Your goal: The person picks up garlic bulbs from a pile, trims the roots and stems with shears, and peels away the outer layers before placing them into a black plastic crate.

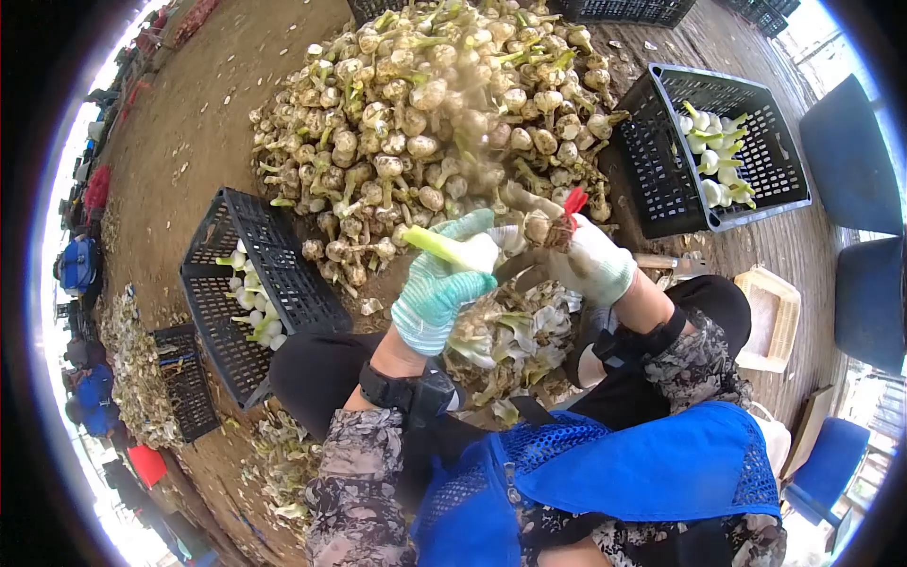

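My left hand (442, 283), in a green-and-white glove, is closed around a peeled garlic bulb (477, 251). Its pale green stem points up and left. Just beside it, my right hand (600, 263), in a whitish glove, pinches a brown, rough clump of garlic skin and roots (546, 230). A red strip (574, 200) sticks up at its fingers; I cannot tell what it belongs to. Both hands are over a heap of peeled-off garlic skins (510, 340) between my legs. A large pile of unpeeled garlic bulbs (416, 123) lies just ahead.
Black crates hold peeled garlic on the left (260, 250) and right (652, 156). A wooden-handled tool (657, 261) and a cream plastic basket (770, 317) lie to the right. Blue chairs (855, 156) line the far right. Another black crate (184, 378) stands at left.
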`<state>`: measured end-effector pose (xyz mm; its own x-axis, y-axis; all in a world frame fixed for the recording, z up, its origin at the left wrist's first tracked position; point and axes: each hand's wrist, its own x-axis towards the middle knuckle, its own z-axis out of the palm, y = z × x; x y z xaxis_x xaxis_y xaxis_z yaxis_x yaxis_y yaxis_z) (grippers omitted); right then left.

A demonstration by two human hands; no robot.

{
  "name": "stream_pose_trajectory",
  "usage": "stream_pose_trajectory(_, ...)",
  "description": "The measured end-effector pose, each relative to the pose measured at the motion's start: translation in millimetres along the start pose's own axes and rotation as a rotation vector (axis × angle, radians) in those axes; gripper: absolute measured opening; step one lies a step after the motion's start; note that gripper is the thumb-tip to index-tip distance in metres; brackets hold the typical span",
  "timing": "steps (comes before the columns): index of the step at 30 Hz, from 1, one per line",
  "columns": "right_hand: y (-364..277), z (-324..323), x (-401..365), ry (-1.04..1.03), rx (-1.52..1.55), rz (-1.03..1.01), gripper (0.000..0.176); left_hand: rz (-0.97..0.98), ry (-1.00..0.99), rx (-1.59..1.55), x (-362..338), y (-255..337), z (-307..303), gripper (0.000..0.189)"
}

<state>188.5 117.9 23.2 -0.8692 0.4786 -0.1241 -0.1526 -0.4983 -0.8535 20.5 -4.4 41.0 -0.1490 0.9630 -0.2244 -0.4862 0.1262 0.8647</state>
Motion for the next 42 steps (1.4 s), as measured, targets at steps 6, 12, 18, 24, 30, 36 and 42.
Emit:
stream_pose_trajectory(6, -2.7, 41.5, 7.7, 0.250, -0.368, 0.086, 0.048, -0.032, 0.305, -0.147, 7.9, -9.3, 10.9, 0.044)
stream_pose_trajectory(12, 19.5, 13.2, 14.8, 0.449, 0.095, 0.139, 0.022, 0.029, 0.375, -0.490, 9.1, -9.3, -8.3, 0.027)
stream_pose_trajectory(18, 0.8, 12.7, 6.6, -0.141, -1.151, 0.419, 0.031, -0.058, 0.486, -0.777, 18.3, -7.7, -25.2, 0.025)
stream_pose_trajectory(24, 1.7, 48.4, 10.4, 0.151, -0.965, -0.375, 0.030, -0.131, 0.472, -0.732, 11.8, -1.1, -9.4, 0.033)
stream_pose_trajectory(30, -0.2, 71.3, -10.7, -0.338, -0.983, -0.265, 0.027, -0.142, 0.550, -0.836, 12.8, -1.2, -22.7, 0.034)
stream_pose_trajectory(36, 21.1, 82.0, 18.2, 0.060, -0.981, -0.199, 0.028, -0.044, 0.513, -0.577, 8.5, -12.3, -34.0, 0.039)
stream_pose_trajectory(42, 1.4, -2.8, 87.3, 0.184, -1.280, 0.321, 0.031, 0.757, 0.682, -0.785, -50.7, 88.7, -132.9, 0.059)
